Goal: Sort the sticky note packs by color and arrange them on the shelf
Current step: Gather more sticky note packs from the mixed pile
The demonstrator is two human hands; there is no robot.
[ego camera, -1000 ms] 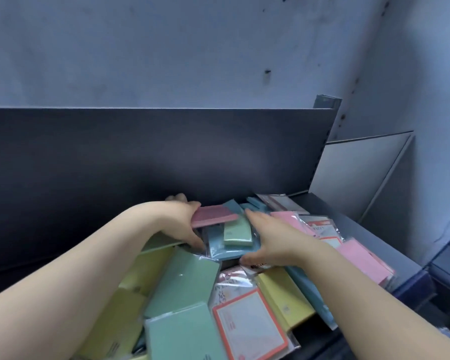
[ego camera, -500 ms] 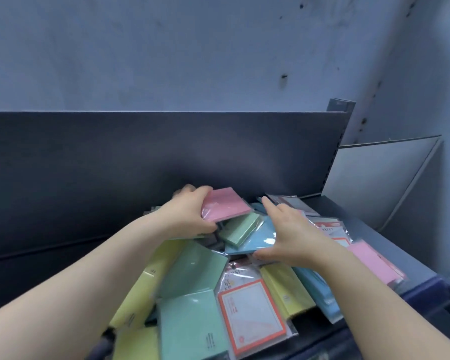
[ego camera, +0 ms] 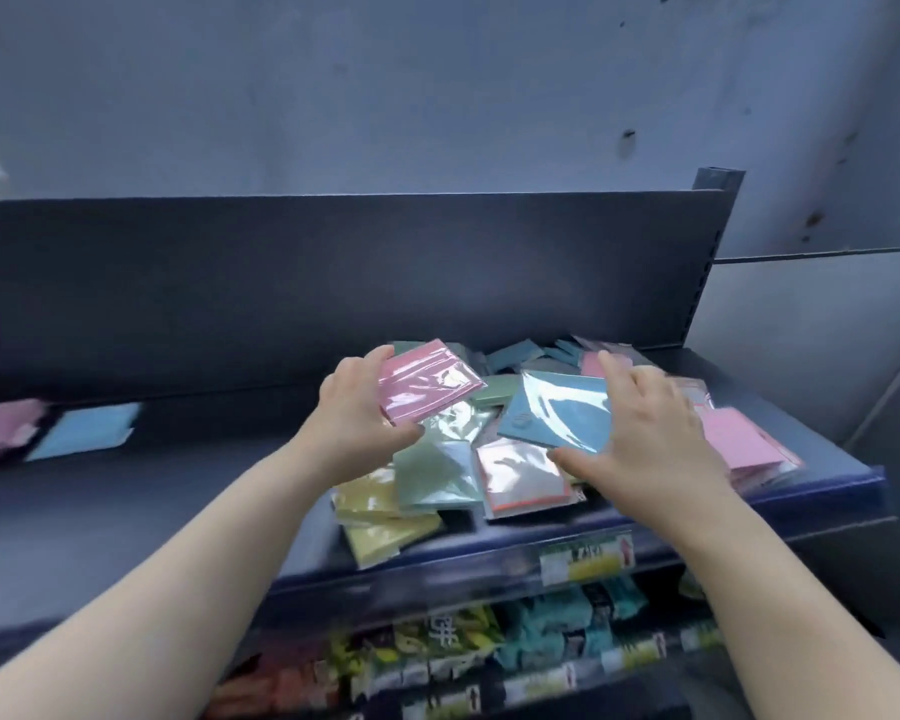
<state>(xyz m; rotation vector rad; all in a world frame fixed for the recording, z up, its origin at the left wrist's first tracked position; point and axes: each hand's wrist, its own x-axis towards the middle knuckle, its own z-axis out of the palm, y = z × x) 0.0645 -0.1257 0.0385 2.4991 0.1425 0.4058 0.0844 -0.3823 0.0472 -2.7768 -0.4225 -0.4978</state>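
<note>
Both packs have come up off the pile (ego camera: 437, 475) since half a second back, and our view has pulled away from the shelf (ego camera: 177, 491).

- Left hand (ego camera: 359, 413): thumb on top and fingers beneath, pinching the pink pack (ego camera: 427, 379) by its left edge, clear of the heap.
- Right hand (ego camera: 645, 423): thumb under the near corner, fingers spread along the far side, gripping the blue pack (ego camera: 557, 413), which is tilted.
- Pile sits on the shelf's right half. By the left edge, against the back, lie a pink stack (ego camera: 0, 428) and a sorted blue pack (ego camera: 84, 431).

Handling, as we judge it: light, flat pads, fairly stiff, in glossy film that looks slippery. Best pinched across an edge, pressing on the pad itself and not on loose wrap.
</note>
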